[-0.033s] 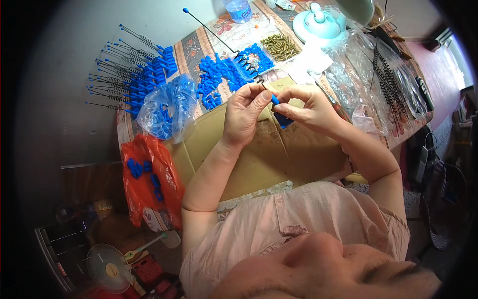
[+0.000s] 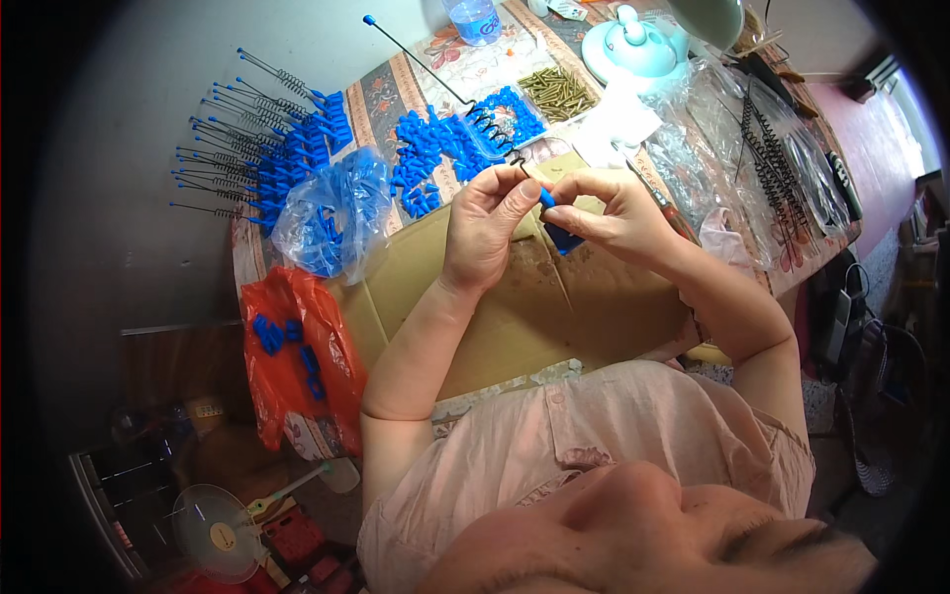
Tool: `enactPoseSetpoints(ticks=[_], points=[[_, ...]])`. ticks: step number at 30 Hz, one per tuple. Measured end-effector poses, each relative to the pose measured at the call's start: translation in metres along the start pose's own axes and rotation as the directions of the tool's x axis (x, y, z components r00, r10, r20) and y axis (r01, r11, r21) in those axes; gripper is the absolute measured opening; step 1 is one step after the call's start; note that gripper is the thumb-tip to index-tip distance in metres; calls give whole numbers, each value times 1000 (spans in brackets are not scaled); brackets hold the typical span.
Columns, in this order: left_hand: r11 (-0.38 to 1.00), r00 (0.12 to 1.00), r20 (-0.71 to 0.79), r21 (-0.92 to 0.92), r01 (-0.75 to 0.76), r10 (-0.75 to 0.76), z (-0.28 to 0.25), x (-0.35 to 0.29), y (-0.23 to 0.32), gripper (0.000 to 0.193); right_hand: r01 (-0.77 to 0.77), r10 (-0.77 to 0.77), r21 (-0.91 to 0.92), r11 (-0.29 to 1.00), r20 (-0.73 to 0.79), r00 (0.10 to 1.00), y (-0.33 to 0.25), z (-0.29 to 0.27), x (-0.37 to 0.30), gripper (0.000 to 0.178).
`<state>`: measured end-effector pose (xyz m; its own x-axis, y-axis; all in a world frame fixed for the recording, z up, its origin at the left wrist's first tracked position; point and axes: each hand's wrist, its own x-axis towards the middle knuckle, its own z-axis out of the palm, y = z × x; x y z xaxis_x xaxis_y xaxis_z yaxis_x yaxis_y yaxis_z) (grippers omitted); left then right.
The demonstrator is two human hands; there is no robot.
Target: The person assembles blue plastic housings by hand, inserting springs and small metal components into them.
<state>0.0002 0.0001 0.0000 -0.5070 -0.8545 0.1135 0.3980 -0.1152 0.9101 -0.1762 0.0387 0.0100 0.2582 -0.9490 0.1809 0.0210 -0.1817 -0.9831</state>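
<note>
So the tabletop (image 2: 782, 267) with the flowery cloth is carrying basically everything here, and a big flattened sheet of cardboard (image 2: 524, 307) is lying across the near part of it, right under both hands. Off the near left edge an orange plastic bag (image 2: 297, 366) is hanging with a few blue bits inside, and above it a clear plastic bag (image 2: 332, 213) stuffed with blue pieces is sitting on the tabletop. A fan of finished spring antennas (image 2: 262, 148) with blue bases is spreading out over the far left edge, and a loose pile of blue plastic caps (image 2: 445, 148) is lying just beyond the cardboard, with a little heap of brass screws (image 2: 559, 91) further back.

The left hand (image 2: 485, 223) is pinching shut on the lower end of a long black spring antenna (image 2: 445, 84), which is sticking up and away to the far left with a blue ball tip. The right hand (image 2: 614, 213) is closing its fingertips on a small blue plastic cap (image 2: 562, 238), holding it right at the antenna's lower end, just above the cardboard. The two hands are almost touching.
</note>
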Motion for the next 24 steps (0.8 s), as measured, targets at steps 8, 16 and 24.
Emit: enactPoseSetpoints(ticks=[8,16,24], points=[[1000,1000,-5,-2,0,0,0,0,-1,12,31,-31,0,1000,-7,999,0,0,0,13],[1000,1000,0,-13,-5,5,1,-1,-1,11,22,-22,-8,1000,-15,1000,1,1,-1,12],[1000,1000,9,-2,-9,9,0,0,-1,12,-16,16,37,999,-1,1000,-2,1,-1,13]])
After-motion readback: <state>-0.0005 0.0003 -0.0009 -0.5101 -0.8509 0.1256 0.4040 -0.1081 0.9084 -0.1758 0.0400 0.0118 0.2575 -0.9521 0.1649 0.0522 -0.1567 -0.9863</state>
